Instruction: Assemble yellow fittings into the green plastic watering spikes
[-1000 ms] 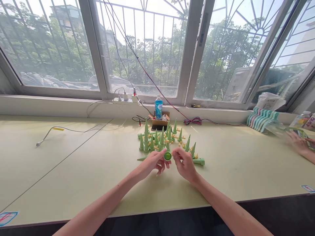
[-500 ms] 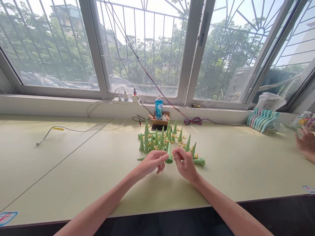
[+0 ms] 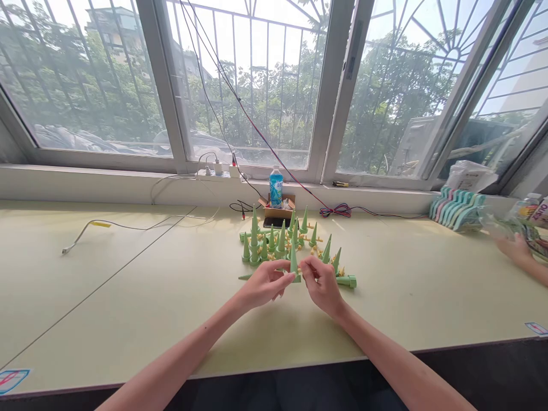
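My left hand (image 3: 262, 283) pinches the base of a green plastic cone spike (image 3: 293, 262), which points upward. My right hand (image 3: 322, 282) is closed right beside it, fingertips at the cone's base; what they grip is too small to name. Just behind both hands stands a cluster of green cones (image 3: 280, 237) upright on the pale table (image 3: 128, 297), with small yellow pieces among them. One green cone (image 3: 346, 281) lies on its side by my right hand.
A blue-labelled water bottle (image 3: 276, 187) and a small cardboard box (image 3: 278, 212) stand behind the cones. Cables (image 3: 128, 224) trail across the left of the table. Another person's hand (image 3: 516, 249) handles bags at the far right, near stacked teal parts (image 3: 456, 207).
The cone in my left hand turned from showing its round open base toward me to standing tip-up. The other person's hand at the right kept moving about.
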A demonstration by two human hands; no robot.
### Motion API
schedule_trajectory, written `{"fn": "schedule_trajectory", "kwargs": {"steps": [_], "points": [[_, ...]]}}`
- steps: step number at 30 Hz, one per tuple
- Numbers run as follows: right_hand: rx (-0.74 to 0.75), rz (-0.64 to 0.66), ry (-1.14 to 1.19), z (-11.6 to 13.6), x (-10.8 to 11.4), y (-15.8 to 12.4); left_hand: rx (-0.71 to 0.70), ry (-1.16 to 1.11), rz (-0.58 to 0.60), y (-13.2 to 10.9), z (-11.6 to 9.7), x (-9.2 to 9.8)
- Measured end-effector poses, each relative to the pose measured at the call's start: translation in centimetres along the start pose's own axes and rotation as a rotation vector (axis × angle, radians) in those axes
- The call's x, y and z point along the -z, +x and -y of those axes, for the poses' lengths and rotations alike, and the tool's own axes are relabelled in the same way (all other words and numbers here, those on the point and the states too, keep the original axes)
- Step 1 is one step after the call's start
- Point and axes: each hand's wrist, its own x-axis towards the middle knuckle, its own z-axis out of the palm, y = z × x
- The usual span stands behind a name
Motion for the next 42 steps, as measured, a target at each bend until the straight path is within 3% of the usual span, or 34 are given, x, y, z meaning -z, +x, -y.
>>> {"fn": "schedule_trajectory", "kwargs": {"steps": [9,16,25,29,42], "points": [[-0.039,0.002,0.001,-0.25,-0.14,0.03,-0.064,0.063,-0.063,0.01,-0.41,-0.32],[-0.066,-0.004,0.061,-0.55,-0.27,0.05,-0.165,0.151,-0.138,0.19,0.49,-0.49],[-0.08,0.046,0.209,-0.48,-0.23,0.35,-0.104,0.022,-0.179,0.61,-0.24,-0.56],[-0.042,0.06,0.165,-0.23,-0.21,0.16,-0.049,0.001,-0.181,0.64,-0.11,-0.42],[0.048,0.111,0.003,-0.04,-0.3,-0.09,-0.066,0.169,-0.18,0.21,0.03,-0.13]]}}
